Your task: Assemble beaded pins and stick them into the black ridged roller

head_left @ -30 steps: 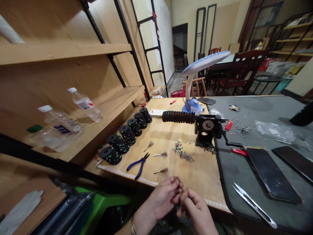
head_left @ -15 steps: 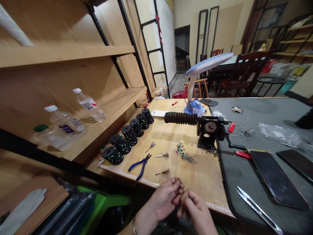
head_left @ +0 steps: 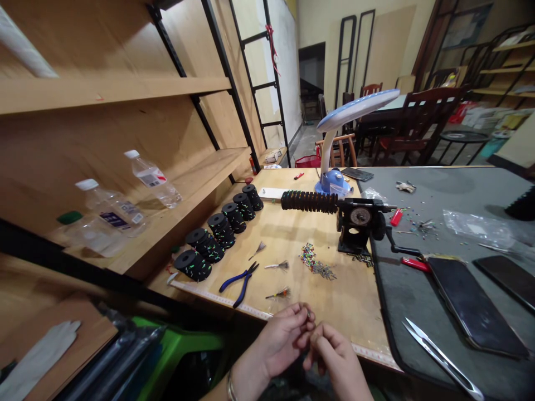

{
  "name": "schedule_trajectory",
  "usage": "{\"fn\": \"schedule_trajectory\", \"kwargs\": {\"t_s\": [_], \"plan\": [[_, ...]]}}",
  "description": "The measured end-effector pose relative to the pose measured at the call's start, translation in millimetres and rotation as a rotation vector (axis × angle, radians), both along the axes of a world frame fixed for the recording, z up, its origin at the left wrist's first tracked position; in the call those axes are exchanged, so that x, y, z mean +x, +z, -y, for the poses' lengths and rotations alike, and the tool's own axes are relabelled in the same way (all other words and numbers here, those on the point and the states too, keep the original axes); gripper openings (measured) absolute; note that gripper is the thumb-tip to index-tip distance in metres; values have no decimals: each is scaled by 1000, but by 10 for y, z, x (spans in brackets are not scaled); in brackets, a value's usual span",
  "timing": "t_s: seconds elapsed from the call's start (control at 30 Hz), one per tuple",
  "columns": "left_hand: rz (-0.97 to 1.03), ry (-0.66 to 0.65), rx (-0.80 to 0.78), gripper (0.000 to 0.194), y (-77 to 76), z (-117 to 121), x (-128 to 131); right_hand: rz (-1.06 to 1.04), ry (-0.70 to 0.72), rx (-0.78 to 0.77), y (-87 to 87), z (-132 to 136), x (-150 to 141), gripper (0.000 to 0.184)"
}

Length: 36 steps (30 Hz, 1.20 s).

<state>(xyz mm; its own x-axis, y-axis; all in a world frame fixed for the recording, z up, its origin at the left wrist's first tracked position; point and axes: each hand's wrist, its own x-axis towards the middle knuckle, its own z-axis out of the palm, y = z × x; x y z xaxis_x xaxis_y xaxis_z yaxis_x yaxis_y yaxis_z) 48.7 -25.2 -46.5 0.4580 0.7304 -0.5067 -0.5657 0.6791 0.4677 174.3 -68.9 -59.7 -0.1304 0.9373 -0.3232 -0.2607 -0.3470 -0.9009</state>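
Note:
My left hand (head_left: 286, 337) is in front of the table's near edge, thumb and fingers pinched on something small and dark that I cannot make out. Close beside it my right hand (head_left: 332, 351) has its fingers curled together; what they hold, if anything, is hidden. Just beyond the hands lies a small bundle with an orange band and frayed wire-like ends (head_left: 281, 292). Farther back are a white-stemmed bundle (head_left: 278, 265) and another small one (head_left: 259, 248). Blue-handled pliers (head_left: 240, 284) lie with their handles spread. A pile of coloured beads and small metal pieces (head_left: 315, 262) sits to the right.
Black spools (head_left: 194, 264) stand in a row at the left. A hand-cranked winder (head_left: 355, 220) carries a dark wound rod (head_left: 309, 201) beneath a blue lamp (head_left: 334, 181). Silver snips (head_left: 441, 356) and a phone (head_left: 476, 306) lie on the grey mat (head_left: 413, 295).
Both hands stay in nearly the same place, with only very slight finger movement. Nothing on the table has visibly moved.

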Motion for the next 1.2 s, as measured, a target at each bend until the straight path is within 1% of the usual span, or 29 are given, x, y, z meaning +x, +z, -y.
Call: {"fn": "schedule_trajectory", "kwargs": {"t_s": [0.2, 0.53, 0.73, 0.83, 0.97, 1.2], "plan": [[1, 1, -2, 10, 11, 4, 7, 4, -21, -4, 21, 6, -19, 31], [0, -5, 1, 8, 1, 1, 2, -14, -6, -7, 32, -3, -6, 30], [-3, -7, 13, 10, 18, 6, 7, -16, -63, -7, 42, 11, -44, 29], [-14, 6, 10, 12, 20, 13, 7, -11, -48, -19, 33, 8, -36, 30], [-8, 1, 11, 11, 14, 10, 2, -16, 0, -13, 33, 2, -18, 28], [0, -4, 5, 10, -6, 4, -5, -15, -66, -16, 89, 18, -54, 31]]}}
